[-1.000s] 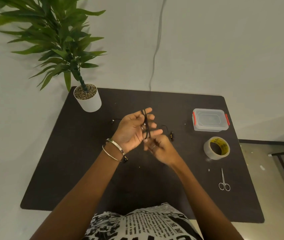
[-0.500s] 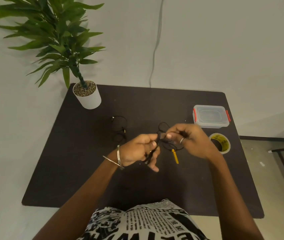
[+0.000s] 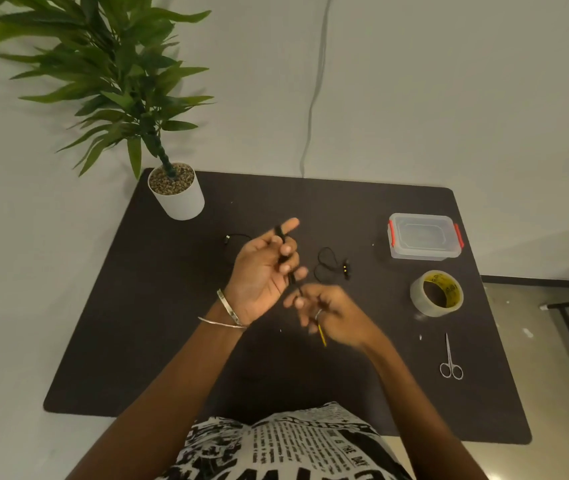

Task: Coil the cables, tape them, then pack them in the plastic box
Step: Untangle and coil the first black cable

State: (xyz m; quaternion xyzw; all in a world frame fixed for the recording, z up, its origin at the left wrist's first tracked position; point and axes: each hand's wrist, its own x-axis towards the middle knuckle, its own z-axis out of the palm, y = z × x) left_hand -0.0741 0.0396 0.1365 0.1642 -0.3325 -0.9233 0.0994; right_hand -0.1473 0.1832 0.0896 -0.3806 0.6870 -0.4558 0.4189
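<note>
Green leaves of the potted plant (image 3: 110, 74) spread over the far left corner of the dark table (image 3: 144, 323), its white pot (image 3: 179, 199) topped with pebbles and standing right on the corner. Just right of the pot, partly hidden behind my hand, a thin black cable (image 3: 236, 237) lies loose on the tabletop. My left hand (image 3: 262, 271) is raised above the middle of the table, palm towards me, two bangles on the wrist, fingers curled around the black cable (image 3: 283, 251) that runs in loops across them and down past my little finger. Below and to the right, my right hand (image 3: 328, 311) is blurred; its thumb and forefinger seem to pinch the lower end of that same cable, and a yellow tip (image 3: 322, 336) pokes out under the fingers, a ring showing on one of them. Beyond my right hand another black cable (image 3: 328, 263) lies in a loose curl on the table, with a small plug at its right end. Further right, near the far edge, the clear plastic box (image 3: 423, 237) sits with its lid on and red clips at both ends. Nearer to me from it stands the roll of clear tape (image 3: 436, 293) with a yellow core, and nearer still the small steel scissors (image 3: 450, 358) lie flat, handles towards me
</note>
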